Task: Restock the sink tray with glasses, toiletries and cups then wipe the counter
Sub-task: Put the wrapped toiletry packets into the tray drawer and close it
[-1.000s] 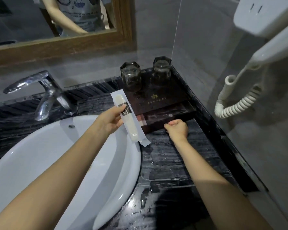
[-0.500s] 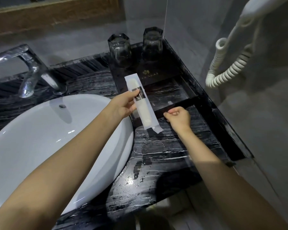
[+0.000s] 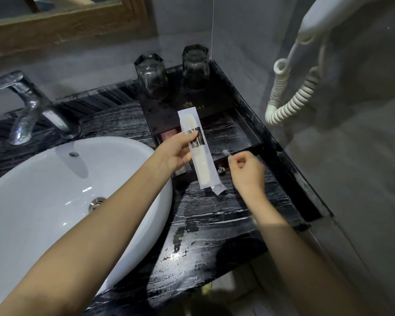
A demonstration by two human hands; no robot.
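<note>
Left grip (image 3: 176, 153) is pinching the packet (image 3: 205, 169) at its dark label and holding it tilted over the tray's (image 3: 249, 131) open compartment. The packet's lower end is hanging past the front rim, above the worktop (image 3: 214, 213). Right grip (image 3: 246, 169) is curling at the front rim, just beside the packet; can't tell if it's pinching anything. Glasses (image 3: 151, 74) are sitting upside down on the tray's back deck.

Reading the step as laying the packet into the compartment. Doing it well means:
- turning the packet to line up with the compartment's long side
- lowering it flat beside the pink item (image 3: 169, 135), not on top of it
- letting go only once it's lying inside the rim

Worktop is looking wet, so the packet should be staying off it.
</note>
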